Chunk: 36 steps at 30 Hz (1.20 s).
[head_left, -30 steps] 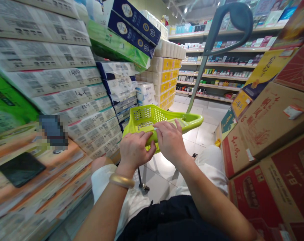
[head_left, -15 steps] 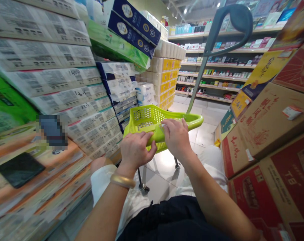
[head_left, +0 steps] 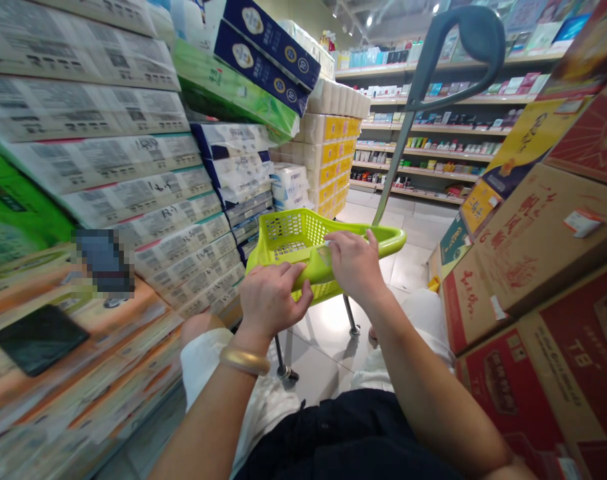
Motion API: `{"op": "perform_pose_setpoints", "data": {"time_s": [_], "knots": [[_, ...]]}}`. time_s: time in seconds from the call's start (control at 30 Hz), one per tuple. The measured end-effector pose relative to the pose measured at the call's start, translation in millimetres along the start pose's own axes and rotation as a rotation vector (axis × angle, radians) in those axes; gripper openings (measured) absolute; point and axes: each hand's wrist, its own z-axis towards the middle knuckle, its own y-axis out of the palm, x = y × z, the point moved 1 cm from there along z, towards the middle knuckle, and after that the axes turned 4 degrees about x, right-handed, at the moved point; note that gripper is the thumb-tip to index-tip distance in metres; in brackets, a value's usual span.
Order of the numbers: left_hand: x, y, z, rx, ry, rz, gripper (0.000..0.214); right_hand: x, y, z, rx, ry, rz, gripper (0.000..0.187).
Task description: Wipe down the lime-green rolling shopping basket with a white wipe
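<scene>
A lime-green plastic shopping basket (head_left: 288, 233) with perforated walls stands in front of me on a wheeled metal frame. My left hand (head_left: 273, 293), with a gold-coloured bangle at the wrist, is closed around the basket's near rim, thumb on the near side. My right hand (head_left: 356, 263) lies on the rim further right, fingers bent and pressed down. A small white scrap (head_left: 328, 243) shows at its fingertips; most of it is hidden under them, so its kind is unclear. A grey looped handle (head_left: 488, 53) on a metal pole (head_left: 394, 167) rises behind the basket.
Stacked paper packs (head_left: 148, 180) form a wall on the left. A phone (head_left: 103, 260) and a dark flat object (head_left: 41, 339) lie on orange packs. Cardboard cartons (head_left: 538, 247) are piled close on the right. Stocked shelves (head_left: 433, 127) stand beyond the tiled floor (head_left: 408, 267).
My right hand has shifted slightly right along the rim, its fingertips a little higher, with the white scrap still at them. My left hand and the basket stay in place.
</scene>
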Motion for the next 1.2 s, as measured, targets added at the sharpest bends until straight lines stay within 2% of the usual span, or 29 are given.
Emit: {"op": "perform_pose_setpoints", "data": {"time_s": [0.1, 0.2, 0.27, 0.5, 0.57, 0.63, 0.73, 0.8, 1.07, 1.2], "knots": [[0, 0.2, 0, -0.014, 0.007, -0.003, 0.029, -20, 9, -5, -0.083, -0.133, 0.030, 0.027], [-2, -0.8, -1, -0.020, 0.015, -0.003, 0.028, -28, 12, -6, -0.117, -0.150, 0.061, 0.028], [-4, -1.8, -2, -0.012, 0.016, 0.001, 0.030, -20, 8, -4, -0.101, -0.109, 0.068, 0.028], [-12, -1.6, -5, 0.015, -0.003, 0.000, 0.030, 30, -12, 4, 0.055, 0.084, -0.026, 0.031], [-13, -1.1, -5, 0.009, -0.017, 0.004, 0.030, 31, -11, 2, 0.085, 0.095, -0.038, 0.032], [-13, -1.0, -5, -0.005, -0.029, 0.004, 0.030, 22, -8, -3, 0.090, 0.047, -0.029, 0.031], [-13, -1.6, -4, -0.027, -0.030, 0.001, 0.031, 5, -2, -8, 0.051, -0.053, 0.009, 0.029], [-14, -1.7, -4, -0.041, -0.022, -0.003, 0.031, 2, -1, -8, 0.027, -0.059, 0.035, 0.029], [-25, -0.2, -5, -0.019, -0.019, -0.027, 0.035, 42, -16, -3, 0.072, 0.069, 0.005, 0.030], [-33, -0.3, -4, -0.023, -0.013, -0.059, 0.039, 49, -17, -4, 0.085, 0.071, -0.023, 0.031]]}}
